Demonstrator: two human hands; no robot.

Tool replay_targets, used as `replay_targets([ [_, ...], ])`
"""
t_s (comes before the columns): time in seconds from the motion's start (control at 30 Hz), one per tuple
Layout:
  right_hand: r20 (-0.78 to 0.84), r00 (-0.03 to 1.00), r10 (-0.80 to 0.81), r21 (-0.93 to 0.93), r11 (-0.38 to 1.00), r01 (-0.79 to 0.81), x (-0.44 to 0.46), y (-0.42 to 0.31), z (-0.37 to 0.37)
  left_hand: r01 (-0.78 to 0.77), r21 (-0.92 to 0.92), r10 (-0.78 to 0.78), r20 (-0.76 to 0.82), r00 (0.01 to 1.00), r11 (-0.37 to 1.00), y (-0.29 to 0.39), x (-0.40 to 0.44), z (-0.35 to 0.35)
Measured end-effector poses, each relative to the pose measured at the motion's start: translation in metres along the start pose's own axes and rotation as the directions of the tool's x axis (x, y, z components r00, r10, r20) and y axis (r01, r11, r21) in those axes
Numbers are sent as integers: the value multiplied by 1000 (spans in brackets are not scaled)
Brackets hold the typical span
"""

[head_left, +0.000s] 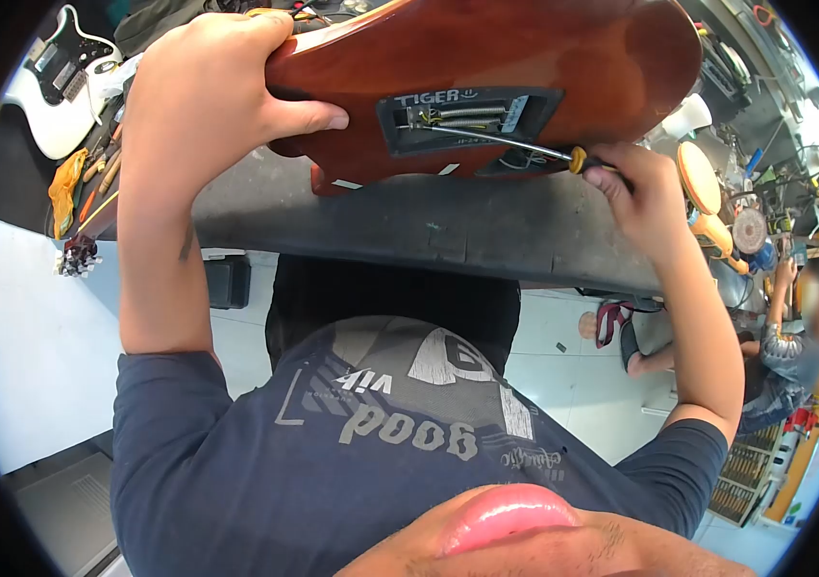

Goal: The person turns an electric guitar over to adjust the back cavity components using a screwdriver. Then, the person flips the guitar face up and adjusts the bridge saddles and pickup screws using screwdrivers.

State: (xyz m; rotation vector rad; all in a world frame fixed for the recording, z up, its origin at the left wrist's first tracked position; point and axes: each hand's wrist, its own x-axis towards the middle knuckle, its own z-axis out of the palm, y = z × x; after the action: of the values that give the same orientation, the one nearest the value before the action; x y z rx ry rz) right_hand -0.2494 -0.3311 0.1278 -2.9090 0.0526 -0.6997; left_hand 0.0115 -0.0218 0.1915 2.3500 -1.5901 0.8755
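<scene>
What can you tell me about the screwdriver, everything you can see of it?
The screwdriver has a long, thin, shiny shaft that looks like metal and a yellow-and-black handle, partly hidden in the right hand, which grips it. It slants across the back of the reddish-brown guitar body, its shaft reaching over the open cavity toward the picture-left end of the coiled springs. Whether its tip touches anything is too small to tell.

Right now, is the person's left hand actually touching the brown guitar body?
Touching. The head view shows it: the left hand grips the brown guitar body by its edge, thumb laid against the back.
</scene>
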Motion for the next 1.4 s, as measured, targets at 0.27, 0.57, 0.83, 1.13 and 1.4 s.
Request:
replay_targets([
  [0.27,256,927,276,215,918,-332,19,-17,-23,9,-25,-9,-3,1000,1000,-11,-1,5],
  [0.57,51,998,27,-3,1000,-27,14,-16,-15,18,-22,-18,3,1000,1000,-8,-2,7],
  [0.83,664,617,424,317,587,-745,38,-12,-39,-35,-30,32,-88,996,999,-13,-2,10],
  [1.13,-10,996,87,174,981,-84,12,-16,-16,-11,-23,10,-23,1000,1000,-3,4,2],
  [1.4,-105,993,50,160,987,-33,11,-16,-9,30,45,-32,29,999,999,2,5,-14],
])
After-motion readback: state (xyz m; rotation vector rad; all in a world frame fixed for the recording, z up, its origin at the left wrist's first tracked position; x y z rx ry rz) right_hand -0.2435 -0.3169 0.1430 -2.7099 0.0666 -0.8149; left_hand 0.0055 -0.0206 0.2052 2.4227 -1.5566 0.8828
